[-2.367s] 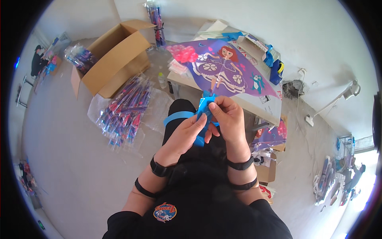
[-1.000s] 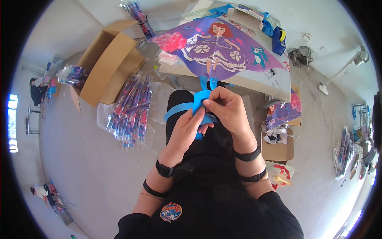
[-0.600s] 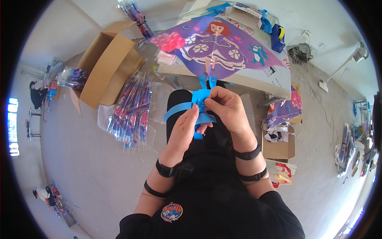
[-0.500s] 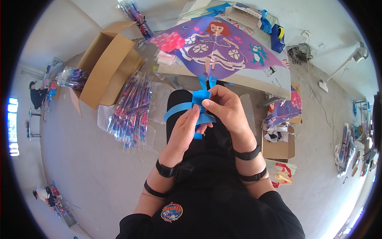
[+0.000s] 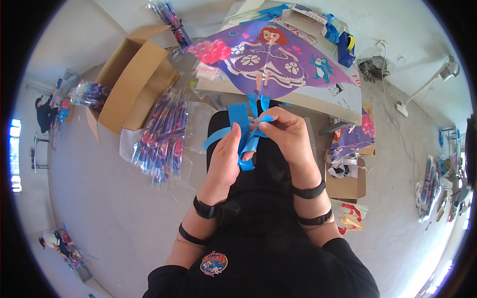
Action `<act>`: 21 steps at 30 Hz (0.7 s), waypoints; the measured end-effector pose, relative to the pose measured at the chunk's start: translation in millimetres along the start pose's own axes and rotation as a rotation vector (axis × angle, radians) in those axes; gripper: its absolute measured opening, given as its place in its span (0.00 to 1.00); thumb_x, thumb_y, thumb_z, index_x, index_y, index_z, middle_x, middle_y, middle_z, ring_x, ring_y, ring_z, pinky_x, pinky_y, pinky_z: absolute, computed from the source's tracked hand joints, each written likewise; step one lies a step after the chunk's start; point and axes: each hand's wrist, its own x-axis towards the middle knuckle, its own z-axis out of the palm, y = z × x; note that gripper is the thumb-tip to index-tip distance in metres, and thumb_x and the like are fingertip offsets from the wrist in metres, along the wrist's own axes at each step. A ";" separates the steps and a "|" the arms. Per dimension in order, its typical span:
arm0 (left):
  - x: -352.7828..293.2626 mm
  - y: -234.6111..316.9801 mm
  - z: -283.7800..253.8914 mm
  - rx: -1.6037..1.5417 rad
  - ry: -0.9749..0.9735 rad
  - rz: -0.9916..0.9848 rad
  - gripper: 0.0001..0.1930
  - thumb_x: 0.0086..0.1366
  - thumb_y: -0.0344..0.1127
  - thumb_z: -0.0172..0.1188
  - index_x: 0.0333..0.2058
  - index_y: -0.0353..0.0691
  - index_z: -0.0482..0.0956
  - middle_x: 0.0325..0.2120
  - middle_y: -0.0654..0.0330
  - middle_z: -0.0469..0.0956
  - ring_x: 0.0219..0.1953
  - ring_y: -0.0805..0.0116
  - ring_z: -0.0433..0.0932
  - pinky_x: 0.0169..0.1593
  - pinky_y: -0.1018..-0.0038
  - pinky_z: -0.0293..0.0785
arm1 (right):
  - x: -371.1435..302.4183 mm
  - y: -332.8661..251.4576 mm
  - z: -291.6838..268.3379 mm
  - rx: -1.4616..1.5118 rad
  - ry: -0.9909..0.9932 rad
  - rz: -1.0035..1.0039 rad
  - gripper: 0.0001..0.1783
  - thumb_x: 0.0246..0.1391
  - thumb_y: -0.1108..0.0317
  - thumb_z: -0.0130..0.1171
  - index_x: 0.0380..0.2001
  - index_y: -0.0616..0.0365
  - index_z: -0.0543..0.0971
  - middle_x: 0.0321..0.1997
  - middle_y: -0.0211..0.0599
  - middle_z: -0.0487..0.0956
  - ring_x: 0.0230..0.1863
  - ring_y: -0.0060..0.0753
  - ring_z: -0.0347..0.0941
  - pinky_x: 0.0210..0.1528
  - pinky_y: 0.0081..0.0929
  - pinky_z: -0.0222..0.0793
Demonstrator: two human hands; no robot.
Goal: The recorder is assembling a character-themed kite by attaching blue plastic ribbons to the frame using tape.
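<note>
Over my lap, both hands grip a blue plastic ribbon (image 5: 238, 115) that is folded and looped on itself. My left hand (image 5: 226, 155) holds the strips between thumb and fingers, with one flat piece standing up above the thumb. A loop near the top is pinched by thumb and forefinger of my right hand (image 5: 284, 131). Just beyond my hands, a purple kite (image 5: 298, 59) printed with a red-haired princess lies on the table, and two blue tails hang from its lower tip toward my knees. Some of the ribbon is hidden by my fingers.
An open cardboard box (image 5: 131, 84) stands left of the table, beside a heap of plastic-wrapped kites (image 5: 161, 136). A blue tape dispenser (image 5: 346, 48) sits at the table's right end. To my right is a smaller box (image 5: 346, 184). People work far left.
The ribbon has been rearranged: a flat piece now rises above my left thumb, and my right hand has drawn a loop up and a little to the right.
</note>
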 end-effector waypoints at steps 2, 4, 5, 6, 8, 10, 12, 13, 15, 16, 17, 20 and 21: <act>2.3 -2.0 -4.0 -0.172 -0.034 -0.011 0.24 0.70 0.52 0.44 0.41 0.34 0.75 0.27 0.65 0.71 0.23 0.79 0.63 0.27 0.81 0.58 | 0.0 0.1 -5.8 -0.014 -0.101 -0.085 0.04 0.50 0.80 0.59 0.31 0.64 0.79 0.35 0.33 0.76 0.38 0.24 0.74 0.44 0.23 0.70; 3.9 -4.3 -7.0 -0.222 -0.064 -0.018 0.23 0.70 0.51 0.46 0.41 0.33 0.74 0.27 0.66 0.71 0.23 0.80 0.62 0.27 0.81 0.57 | -1.4 -3.2 -13.9 -0.029 -0.202 -0.171 0.07 0.48 0.84 0.57 0.31 0.64 0.79 0.39 0.35 0.76 0.42 0.29 0.75 0.50 0.27 0.69; 3.8 -3.6 -7.8 -0.267 -0.092 -0.024 0.21 0.70 0.49 0.47 0.41 0.33 0.74 0.28 0.67 0.71 0.23 0.81 0.61 0.27 0.81 0.57 | -1.8 -5.7 -17.1 -0.089 -0.302 -0.204 0.11 0.45 0.87 0.54 0.31 0.64 0.80 0.42 0.37 0.75 0.46 0.33 0.73 0.53 0.30 0.66; 3.0 -2.3 -7.8 -0.269 -0.090 -0.021 0.21 0.70 0.49 0.47 0.41 0.33 0.74 0.28 0.67 0.71 0.23 0.81 0.61 0.27 0.81 0.57 | -2.1 -8.6 -19.1 -0.150 -0.403 -0.237 0.15 0.42 0.90 0.52 0.30 0.63 0.81 0.44 0.39 0.74 0.50 0.37 0.72 0.56 0.32 0.64; 1.6 2.4 -6.0 -0.227 -0.127 0.005 0.19 0.70 0.46 0.49 0.42 0.34 0.74 0.27 0.69 0.70 0.24 0.82 0.60 0.27 0.81 0.57 | -4.1 -15.5 -23.3 -0.195 -0.462 -0.242 0.19 0.36 0.92 0.49 0.29 0.62 0.82 0.45 0.39 0.74 0.53 0.39 0.70 0.58 0.33 0.63; -0.5 3.7 -5.5 -0.166 -0.142 0.018 0.17 0.70 0.45 0.49 0.42 0.36 0.74 0.27 0.70 0.69 0.24 0.83 0.60 0.28 0.82 0.57 | -7.3 -20.2 -30.0 -0.130 -0.447 -0.119 0.18 0.36 0.92 0.50 0.27 0.62 0.82 0.45 0.38 0.74 0.52 0.39 0.70 0.59 0.33 0.62; -3.9 4.9 -3.4 -0.104 -0.162 0.031 0.15 0.70 0.43 0.49 0.43 0.37 0.75 0.26 0.72 0.68 0.24 0.84 0.60 0.29 0.83 0.56 | -4.1 -19.1 -35.0 -0.156 -0.438 -0.167 0.15 0.43 0.89 0.51 0.31 0.63 0.81 0.44 0.37 0.74 0.50 0.36 0.70 0.56 0.31 0.63; -6.7 6.3 -2.0 0.035 -0.183 0.015 0.14 0.70 0.43 0.49 0.43 0.39 0.75 0.26 0.73 0.67 0.25 0.85 0.59 0.30 0.84 0.56 | -4.7 -17.2 -34.1 -0.126 -0.278 -0.107 0.12 0.46 0.84 0.52 0.34 0.64 0.80 0.45 0.39 0.74 0.50 0.35 0.70 0.56 0.32 0.62; -9.2 10.8 3.0 0.241 -0.257 -0.013 0.13 0.70 0.43 0.48 0.43 0.43 0.76 0.25 0.76 0.65 0.25 0.86 0.59 0.30 0.86 0.55 | -0.4 -10.1 -34.1 -0.132 -0.128 -0.065 0.11 0.55 0.72 0.55 0.39 0.68 0.77 0.44 0.39 0.74 0.42 0.28 0.71 0.45 0.26 0.66; -9.1 10.2 3.4 0.240 -0.266 -0.009 0.13 0.70 0.43 0.48 0.43 0.43 0.76 0.25 0.76 0.65 0.25 0.86 0.59 0.30 0.86 0.55 | -0.3 -8.9 -34.2 -0.138 -0.125 -0.071 0.11 0.55 0.72 0.55 0.39 0.68 0.77 0.44 0.39 0.74 0.42 0.28 0.71 0.45 0.26 0.66; -8.9 9.1 2.4 0.285 -0.321 -0.044 0.13 0.70 0.43 0.48 0.44 0.42 0.76 0.25 0.76 0.65 0.26 0.86 0.59 0.30 0.85 0.56 | -0.3 -9.2 -32.1 -0.088 -0.217 0.022 0.12 0.56 0.70 0.55 0.39 0.68 0.77 0.43 0.38 0.74 0.38 0.26 0.71 0.40 0.25 0.66; -3.7 3.9 3.0 0.337 -0.396 -0.074 0.14 0.70 0.42 0.48 0.43 0.40 0.77 0.25 0.75 0.66 0.26 0.86 0.60 0.29 0.85 0.57 | -3.3 -10.1 -23.6 -0.111 -0.280 0.083 0.09 0.56 0.73 0.57 0.39 0.67 0.78 0.40 0.34 0.73 0.27 0.22 0.68 0.28 0.20 0.63; -0.2 1.8 -0.1 0.374 -0.433 -0.061 0.14 0.70 0.42 0.49 0.43 0.39 0.77 0.25 0.75 0.66 0.26 0.86 0.61 0.30 0.85 0.57 | -5.4 -12.3 -21.1 -0.101 -0.225 0.057 0.06 0.54 0.76 0.58 0.36 0.65 0.78 0.37 0.32 0.72 0.27 0.20 0.68 0.28 0.19 0.62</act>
